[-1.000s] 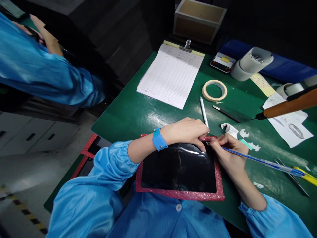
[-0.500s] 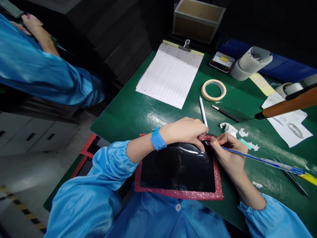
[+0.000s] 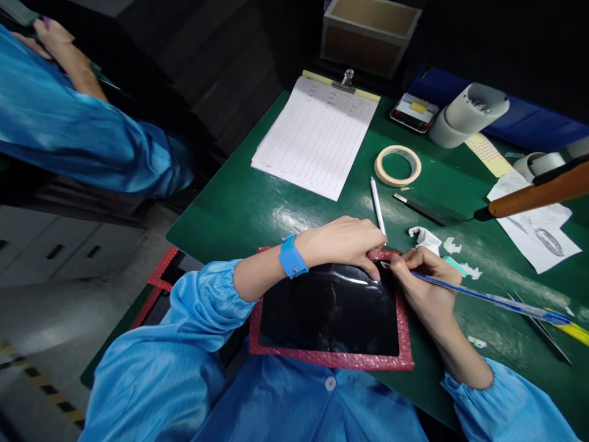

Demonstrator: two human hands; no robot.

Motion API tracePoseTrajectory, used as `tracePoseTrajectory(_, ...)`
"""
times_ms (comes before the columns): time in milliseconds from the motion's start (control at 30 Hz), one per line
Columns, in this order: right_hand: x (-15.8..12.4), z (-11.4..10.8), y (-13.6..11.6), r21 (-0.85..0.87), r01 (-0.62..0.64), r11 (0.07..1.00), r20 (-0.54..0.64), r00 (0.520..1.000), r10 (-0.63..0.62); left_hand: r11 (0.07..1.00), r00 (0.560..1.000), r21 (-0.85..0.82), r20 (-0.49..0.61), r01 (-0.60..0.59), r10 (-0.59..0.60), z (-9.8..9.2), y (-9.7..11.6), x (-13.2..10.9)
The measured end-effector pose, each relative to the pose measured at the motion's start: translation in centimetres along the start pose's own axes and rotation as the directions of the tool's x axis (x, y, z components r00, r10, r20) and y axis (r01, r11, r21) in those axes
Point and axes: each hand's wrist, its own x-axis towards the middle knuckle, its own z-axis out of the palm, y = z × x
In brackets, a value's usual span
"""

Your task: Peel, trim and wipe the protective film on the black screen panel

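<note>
A black glossy panel [image 3: 329, 313] lies on a red bubble-wrap sheet [image 3: 331, 359] at the near edge of the green table [image 3: 239, 209]. My left hand [image 3: 343, 242], with a blue wrist strap, is closed in a pinch on the panel's far right corner. My right hand [image 3: 426, 282] is closed around a blue pen [image 3: 488, 299], whose tip meets the same corner beside the left fingertips. What the left fingers pinch is too small to name.
A clipboard with a form [image 3: 317, 138], a tape ring [image 3: 398, 166], a white stylus [image 3: 378, 205], a black tool [image 3: 419, 210], white scraps [image 3: 435, 242], tape rolls [image 3: 469, 113] and a wooden handle [image 3: 538, 193] lie beyond. A co-worker's blue sleeve [image 3: 78, 135] is at the left.
</note>
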Motion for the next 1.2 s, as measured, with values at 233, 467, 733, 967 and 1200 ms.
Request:
tracePoseTrajectory(233,0.08,-0.09,-0.05,-0.012,-0.012,1.000,-0.002,1.000,0.012,1.000,1.000,-0.006,-0.027,-0.011,0.011,0.31,-0.26,0.05)
tracePoseTrajectory(467,-0.03,0.04,-0.12,-0.022,-0.018,1.000,0.002,1.000,0.018,1.000,1.000,0.016,-0.003,0.005,-0.005,0.07,-0.07,-0.02)
tracePoseTrajectory(733,0.07,-0.03,-0.20,-0.013,-0.001,1.000,0.002,1.000,0.001,0.999,1.000,0.048,-0.010,0.008,-0.008,0.01,0.04,-0.23)
tracePoseTrajectory(967,0.18,0.08,-0.50,-0.005,0.017,1.000,-0.033,0.999,-0.017,1.000,1.000,0.019,-0.027,-0.001,0.001,0.42,-0.22,-0.19)
tracePoseTrajectory(1200,0.12,0.10,-0.43,-0.024,-0.007,1.000,-0.005,1.000,0.007,1.000,0.999,0.027,-0.046,-0.016,0.017,0.63,-0.44,-0.20)
